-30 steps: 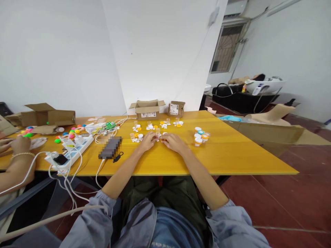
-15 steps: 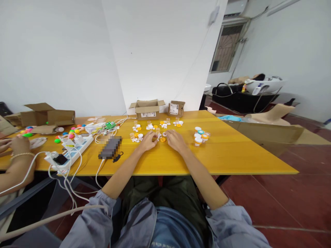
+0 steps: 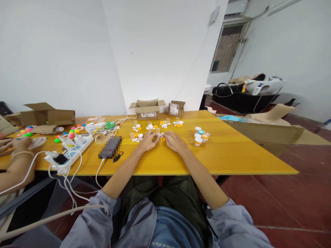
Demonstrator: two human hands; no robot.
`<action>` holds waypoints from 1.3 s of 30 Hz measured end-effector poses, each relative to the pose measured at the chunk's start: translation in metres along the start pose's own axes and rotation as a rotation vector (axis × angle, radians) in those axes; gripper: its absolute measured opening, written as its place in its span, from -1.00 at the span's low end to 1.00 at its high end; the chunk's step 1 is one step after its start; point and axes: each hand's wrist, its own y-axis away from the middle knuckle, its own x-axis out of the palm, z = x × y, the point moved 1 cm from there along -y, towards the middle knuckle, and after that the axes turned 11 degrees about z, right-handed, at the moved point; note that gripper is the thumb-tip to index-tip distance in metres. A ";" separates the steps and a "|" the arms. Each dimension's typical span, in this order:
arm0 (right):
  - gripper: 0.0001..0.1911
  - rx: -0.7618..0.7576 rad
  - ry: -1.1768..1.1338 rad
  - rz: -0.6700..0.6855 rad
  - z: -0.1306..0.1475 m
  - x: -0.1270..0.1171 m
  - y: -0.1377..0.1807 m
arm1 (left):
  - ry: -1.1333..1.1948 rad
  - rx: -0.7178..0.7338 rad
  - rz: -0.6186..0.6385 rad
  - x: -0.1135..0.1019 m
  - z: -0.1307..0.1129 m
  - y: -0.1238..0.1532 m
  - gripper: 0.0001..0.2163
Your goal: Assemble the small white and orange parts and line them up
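My left hand (image 3: 147, 141) and my right hand (image 3: 175, 141) rest close together on the yellow table (image 3: 232, 151), knuckles up and fingers curled. Between the fingertips lies an orange ring-shaped cap (image 3: 162, 139). Small white and orange caps and tiny clear cups (image 3: 152, 128) are scattered just beyond my fingers. Whether either hand pinches a piece is too small to make out. A stack of white, teal and orange lidded cups (image 3: 200, 135) stands to the right of my right hand.
Two open cardboard boxes (image 3: 147, 109) sit at the table's far edge by the wall. A blurred dark device (image 3: 110, 147), a white power strip (image 3: 73, 150) with cables and coloured balls (image 3: 69, 133) lie to the left. Another person's hand (image 3: 18, 146) works at the far left.
My right hand has shifted slightly back from the orange cap, which now lies uncovered between my hands. My left hand barely moved.
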 end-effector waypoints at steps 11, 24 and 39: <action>-0.68 0.005 -0.044 -0.044 0.002 0.000 0.001 | 0.018 -0.018 0.000 0.000 0.001 0.000 -0.87; -0.64 0.046 -0.094 -0.069 0.002 0.010 -0.003 | 0.074 -0.025 -0.066 -0.001 0.005 0.000 -0.81; 0.00 0.112 -0.227 -0.020 -0.005 0.035 -0.036 | 0.132 -0.043 -0.195 -0.007 0.002 0.001 -0.80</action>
